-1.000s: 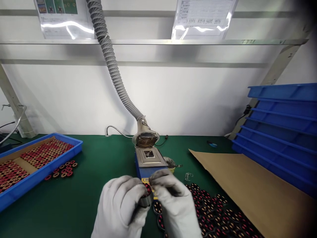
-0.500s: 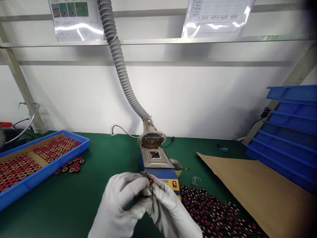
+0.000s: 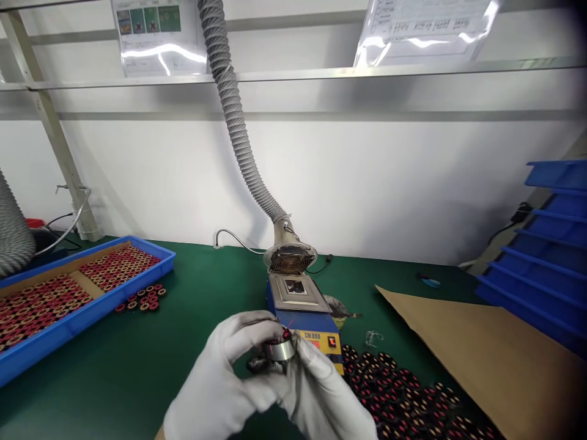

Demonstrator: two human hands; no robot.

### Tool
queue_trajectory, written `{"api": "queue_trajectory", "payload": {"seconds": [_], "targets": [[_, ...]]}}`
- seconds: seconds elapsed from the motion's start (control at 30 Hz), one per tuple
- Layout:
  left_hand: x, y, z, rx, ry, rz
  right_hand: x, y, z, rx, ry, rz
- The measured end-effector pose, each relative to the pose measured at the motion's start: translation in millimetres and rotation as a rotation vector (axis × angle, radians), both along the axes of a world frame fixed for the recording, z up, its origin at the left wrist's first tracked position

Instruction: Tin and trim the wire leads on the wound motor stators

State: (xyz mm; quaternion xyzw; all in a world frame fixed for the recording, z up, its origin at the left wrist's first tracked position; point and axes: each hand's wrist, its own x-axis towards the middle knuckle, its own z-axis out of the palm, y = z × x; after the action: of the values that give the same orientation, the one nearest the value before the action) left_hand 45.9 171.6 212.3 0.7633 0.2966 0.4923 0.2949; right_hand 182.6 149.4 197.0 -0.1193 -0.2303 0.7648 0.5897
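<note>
Metal-rimmed ring part is held above the near side of the green bench, in front of a blue-and-yellow machine, whose lower front is partly hidden by the hands. The machine is topped by a metal plate with a square opening, and behind it a round hood is carried at the end of a grey corrugated hose. Just beside the machine, on its right, a small bowl is seen; its contents cannot be made out. Close to the right hand, a heap of black-rimmed rings is spread, flanked by a cardboard sheet, beyond which blue trays are stacked. Well to the left, a long blue tray is filled with rows of red-and-tan rings, and a few loose rings are scattered just beside its wall.

Both hands are gloved in white and brought together at the part. By the left hand it is gripped, with curled fingers laid along its upper left. Its right side is met by the right hand's closely gathered fingertips; whether anything is pinched between them cannot be told.
</note>
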Motion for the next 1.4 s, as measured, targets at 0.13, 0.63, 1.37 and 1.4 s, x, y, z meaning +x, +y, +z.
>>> {"api": "queue_trajectory", "payload": {"seconds": [0.13, 0.63, 1.37, 1.4], "targets": [[5.4, 2.9, -2.6, 0.032, -0.163, -0.001, 0.8, 5.4, -3.2, -0.035, -0.034, 0.052], [6.8, 8.4, -1.3, -0.136, -0.429, 0.023, -0.2, 18.9, -16.3, -0.025, -0.190, -0.021], [1.9, 2.0, 0.6, 0.074, -0.006, 0.019, -1.5, 3.0, -8.1, 0.009, -0.043, 0.024], [4.0, 2.5, 0.1, 0.114, -0.035, -0.001, -3.3, 2.9, -8.3, 0.001, -0.057, -0.002]]}}
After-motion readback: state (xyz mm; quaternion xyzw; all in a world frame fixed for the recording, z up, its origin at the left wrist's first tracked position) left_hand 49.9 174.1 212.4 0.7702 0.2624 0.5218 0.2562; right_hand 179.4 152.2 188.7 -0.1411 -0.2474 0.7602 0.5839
